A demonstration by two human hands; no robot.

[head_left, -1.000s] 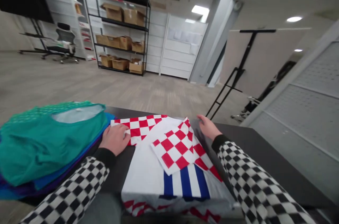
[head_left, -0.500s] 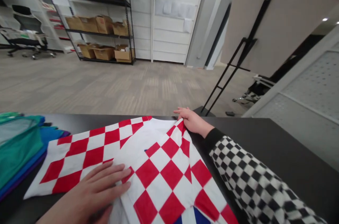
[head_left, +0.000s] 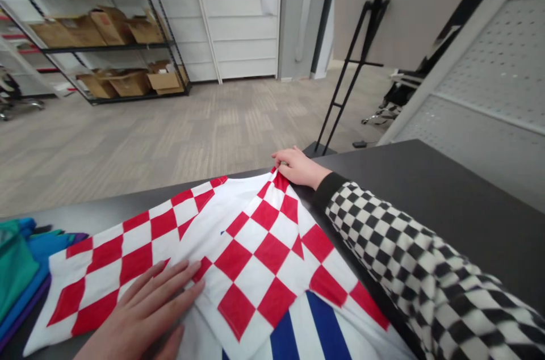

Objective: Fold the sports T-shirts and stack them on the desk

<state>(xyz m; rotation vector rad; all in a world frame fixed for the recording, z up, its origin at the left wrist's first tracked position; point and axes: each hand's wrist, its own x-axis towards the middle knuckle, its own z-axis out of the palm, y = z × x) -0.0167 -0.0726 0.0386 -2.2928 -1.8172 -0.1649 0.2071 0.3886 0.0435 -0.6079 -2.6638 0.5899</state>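
A red-and-white checkered shirt (head_left: 255,246) lies on the black table (head_left: 430,195), its sleeve spread to the left and part of its body folded over. White cloth with blue stripes shows at the bottom. My left hand (head_left: 155,306) rests flat on the shirt's left part, fingers stretched out and holding nothing. At the far edge of the shirt, my right hand (head_left: 296,166) pinches the collar or shoulder corner between thumb and fingers, pulling the cloth into creases there.
A pile of green, blue and purple clothes (head_left: 29,269) lies at the table's left. Beyond the table stand a black easel-like stand (head_left: 353,70), a shelf with cardboard boxes (head_left: 128,84) and a perforated white panel (head_left: 489,65) on the right.
The view has turned to the right and down. My right hand still grips the shirt's corner and the folded part shows more blue-striped cloth below it. My left hand stays flat on the shirt.
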